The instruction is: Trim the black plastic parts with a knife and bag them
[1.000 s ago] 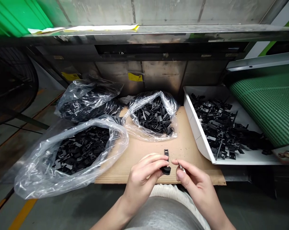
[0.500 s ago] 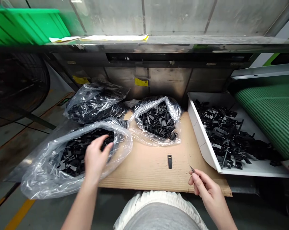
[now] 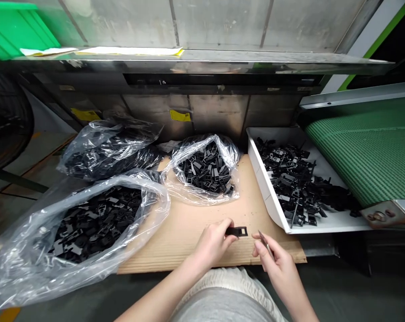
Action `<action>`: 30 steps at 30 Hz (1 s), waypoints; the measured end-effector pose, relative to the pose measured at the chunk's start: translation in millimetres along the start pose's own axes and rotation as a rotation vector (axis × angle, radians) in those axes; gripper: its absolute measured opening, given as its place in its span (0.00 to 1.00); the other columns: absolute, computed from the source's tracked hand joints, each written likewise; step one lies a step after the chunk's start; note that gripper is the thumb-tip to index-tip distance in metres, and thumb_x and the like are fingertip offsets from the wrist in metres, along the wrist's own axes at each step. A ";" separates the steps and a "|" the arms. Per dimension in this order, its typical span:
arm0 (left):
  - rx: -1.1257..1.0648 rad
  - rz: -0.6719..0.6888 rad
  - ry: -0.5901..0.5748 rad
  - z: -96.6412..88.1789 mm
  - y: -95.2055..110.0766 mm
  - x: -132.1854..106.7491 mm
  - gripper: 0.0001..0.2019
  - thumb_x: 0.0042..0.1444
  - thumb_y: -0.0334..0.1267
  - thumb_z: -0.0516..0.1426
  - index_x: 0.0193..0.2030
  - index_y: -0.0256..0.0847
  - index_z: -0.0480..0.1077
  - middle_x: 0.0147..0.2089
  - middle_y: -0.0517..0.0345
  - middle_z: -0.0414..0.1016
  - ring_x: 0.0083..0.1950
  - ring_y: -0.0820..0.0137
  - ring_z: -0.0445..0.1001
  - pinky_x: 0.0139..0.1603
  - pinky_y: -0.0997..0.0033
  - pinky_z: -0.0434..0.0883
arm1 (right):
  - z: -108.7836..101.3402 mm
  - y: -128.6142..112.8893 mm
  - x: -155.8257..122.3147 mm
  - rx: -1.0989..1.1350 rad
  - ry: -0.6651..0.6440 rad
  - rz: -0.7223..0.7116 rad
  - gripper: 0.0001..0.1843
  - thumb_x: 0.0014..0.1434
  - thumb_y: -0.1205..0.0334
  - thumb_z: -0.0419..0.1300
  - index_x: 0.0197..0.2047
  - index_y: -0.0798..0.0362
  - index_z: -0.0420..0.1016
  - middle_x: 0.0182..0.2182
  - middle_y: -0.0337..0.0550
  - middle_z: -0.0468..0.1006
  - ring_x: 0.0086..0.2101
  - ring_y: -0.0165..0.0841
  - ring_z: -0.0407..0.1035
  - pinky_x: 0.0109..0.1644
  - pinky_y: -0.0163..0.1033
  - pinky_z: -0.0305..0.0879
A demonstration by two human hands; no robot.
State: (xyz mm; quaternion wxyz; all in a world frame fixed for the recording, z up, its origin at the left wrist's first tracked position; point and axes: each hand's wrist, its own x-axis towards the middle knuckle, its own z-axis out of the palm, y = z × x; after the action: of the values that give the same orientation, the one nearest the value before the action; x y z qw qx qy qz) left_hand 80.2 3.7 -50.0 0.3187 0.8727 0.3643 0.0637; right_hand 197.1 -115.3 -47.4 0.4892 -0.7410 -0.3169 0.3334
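My left hand (image 3: 214, 241) pinches a small black plastic clip (image 3: 238, 231) just above the brown cardboard sheet (image 3: 196, 223) in front of me. My right hand (image 3: 272, 259) is closed on a thin metal blade tool (image 3: 263, 238), its tip pointing up and left, a short gap from the clip. A large clear bag of black plastic parts (image 3: 88, 223) lies to the left of my left hand. A smaller open bag of black parts (image 3: 205, 170) sits beyond both hands.
A third bag of black parts (image 3: 105, 147) lies at the back left. A white tray (image 3: 272, 205) holding several black moulded parts stands on the right, beside a green conveyor belt (image 3: 366, 147). A metal shelf (image 3: 189, 60) overhangs the back.
My left hand came back from the large bag on the left and picked up the black clip that lay on the cardboard. My right hand stayed close by with the blade.
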 end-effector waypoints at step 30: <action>-0.109 0.360 0.564 -40.1 17.2 -60.2 0.09 0.50 0.25 0.56 0.40 0.35 0.69 0.32 0.52 0.75 0.33 0.69 0.72 0.35 0.71 0.69 | 11.1 -41.7 -5.0 -0.673 0.023 -0.737 0.13 0.60 0.63 0.48 0.39 0.55 0.73 0.25 0.45 0.73 0.26 0.32 0.66 0.31 0.35 0.60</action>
State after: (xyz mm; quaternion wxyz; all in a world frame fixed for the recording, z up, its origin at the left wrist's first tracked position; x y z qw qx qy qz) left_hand 33.0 -25.8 -0.8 0.2351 0.8527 0.2743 0.3774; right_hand 179.3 -100.2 -10.7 0.3119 -0.7000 -0.6423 0.0094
